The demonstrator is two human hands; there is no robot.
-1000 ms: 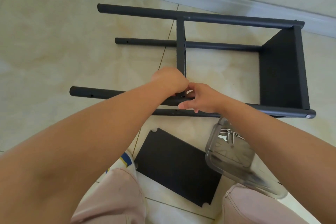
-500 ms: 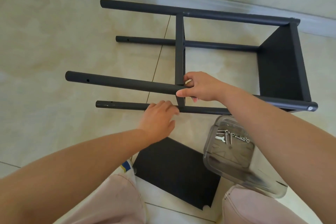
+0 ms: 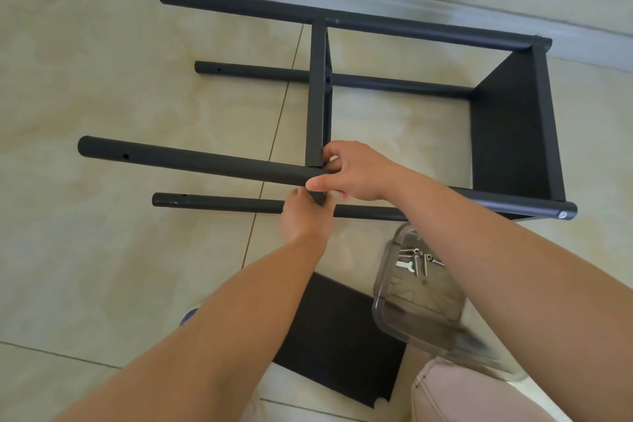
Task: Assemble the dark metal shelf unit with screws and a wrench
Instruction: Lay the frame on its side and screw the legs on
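Observation:
The dark metal shelf unit (image 3: 376,24) lies on its side on the tile floor, an end panel (image 3: 507,134) fixed at the right. A middle shelf panel (image 3: 317,96) stands across between the poles. My right hand (image 3: 356,175) grips the near upper pole (image 3: 191,159) where that panel meets it, thumb on the pole's front, fingers curled over the panel's corner. My left hand (image 3: 306,216) reaches under that pole to the panel's lower edge, just above the near lower pole (image 3: 222,204); its fingertips are partly hidden and blurred.
A clear plastic box (image 3: 411,305) by my right forearm holds screws (image 3: 423,262) and a small flat wrench (image 3: 407,265). A loose dark shelf panel (image 3: 329,336) lies flat on the floor near my knees. The wall's baseboard (image 3: 411,7) runs behind the unit.
My left hand left the joint, dropped back, then rose to the panel's lower edge under the pole. My right hand stayed at the joint. The view shifted.

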